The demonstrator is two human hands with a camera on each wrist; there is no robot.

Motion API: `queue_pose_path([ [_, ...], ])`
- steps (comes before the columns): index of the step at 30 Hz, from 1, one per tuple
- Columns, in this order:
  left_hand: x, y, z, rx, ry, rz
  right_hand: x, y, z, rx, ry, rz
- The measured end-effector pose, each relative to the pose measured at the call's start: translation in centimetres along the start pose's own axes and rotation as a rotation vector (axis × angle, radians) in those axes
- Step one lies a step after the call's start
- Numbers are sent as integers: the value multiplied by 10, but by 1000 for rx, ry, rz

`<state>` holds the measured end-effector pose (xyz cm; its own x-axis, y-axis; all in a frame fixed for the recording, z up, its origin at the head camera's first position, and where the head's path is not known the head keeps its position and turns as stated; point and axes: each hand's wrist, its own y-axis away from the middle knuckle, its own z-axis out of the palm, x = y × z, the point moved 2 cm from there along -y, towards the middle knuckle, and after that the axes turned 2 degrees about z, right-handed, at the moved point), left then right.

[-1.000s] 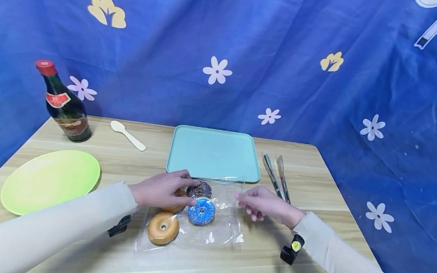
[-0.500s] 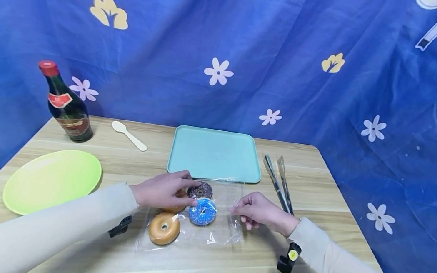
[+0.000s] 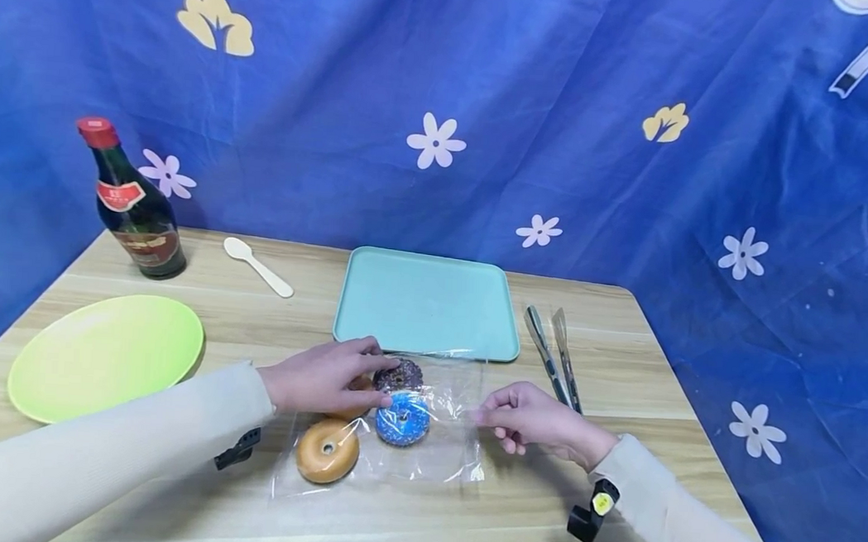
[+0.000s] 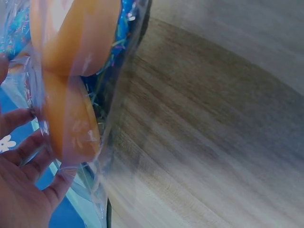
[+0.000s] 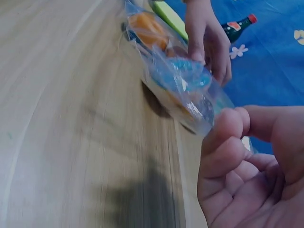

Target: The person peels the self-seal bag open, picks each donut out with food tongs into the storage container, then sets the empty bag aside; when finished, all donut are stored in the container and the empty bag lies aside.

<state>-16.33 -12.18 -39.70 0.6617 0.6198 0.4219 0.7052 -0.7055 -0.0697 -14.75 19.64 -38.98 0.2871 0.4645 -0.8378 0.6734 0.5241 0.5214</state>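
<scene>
A clear plastic bag (image 3: 445,462) lies flat on the table with several donuts inside. I make out a blue sprinkled donut (image 3: 402,420), a dark sprinkled donut (image 3: 400,376) and a plain brown donut (image 3: 328,450); another brown one is partly hidden under my left hand (image 3: 326,376). That hand rests on the bag, thumb at the blue donut, fingers at the dark one; the left wrist view has its fingers spread against the plastic (image 4: 71,118). At the bag's right edge, my right hand (image 3: 537,420) pinches the film between thumb and forefinger, other fingers curled in.
Behind the bag is a light blue tray (image 3: 428,304). Metal tongs (image 3: 554,357) lie to the right, beyond my right hand. On the left are a green plate (image 3: 108,359), a white spoon (image 3: 258,267) and a dark bottle with a red cap (image 3: 142,212). A blue cloth (image 3: 338,132) hangs behind the table.
My right hand has slid along the bag's right edge toward me, then shifted slightly right. The left hand and donuts stay in place.
</scene>
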Motion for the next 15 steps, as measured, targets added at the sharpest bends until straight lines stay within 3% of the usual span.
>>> queue_pose_path([
  [15,-2,-1,2,-2,-16,5,13,5,-14,-37,-25,-11],
])
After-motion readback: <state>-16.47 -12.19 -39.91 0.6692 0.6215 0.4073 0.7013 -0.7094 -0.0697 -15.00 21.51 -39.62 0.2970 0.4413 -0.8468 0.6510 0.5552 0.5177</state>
